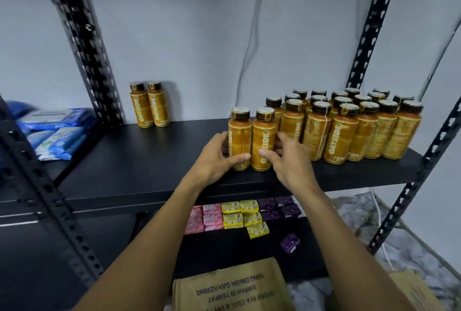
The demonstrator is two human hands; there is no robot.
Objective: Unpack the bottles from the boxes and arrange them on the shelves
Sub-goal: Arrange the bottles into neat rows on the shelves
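Note:
Two orange bottles with dark caps stand upright side by side near the front of the black shelf (pixel 149 161). My left hand (pixel 219 158) grips the left bottle (pixel 240 136), thumb across its lower front. My right hand (pixel 287 161) grips the right bottle (pixel 264 138), thumb on its front. Right of them a packed group of several more bottles (pixel 349 126) stands in rows. Two more bottles (pixel 149 104) stand apart at the back left against the wall. A brown cardboard box (pixel 232 288) sits below, its flap showing printed text.
Blue wipe packs (pixel 55 133) lie on the neighbouring shelf at left. The lower shelf holds pink, yellow and purple soap packs (pixel 239 213). Black perforated uprights (pixel 84 43) frame the shelf on both sides. A cable (pixel 249 43) hangs down the white wall.

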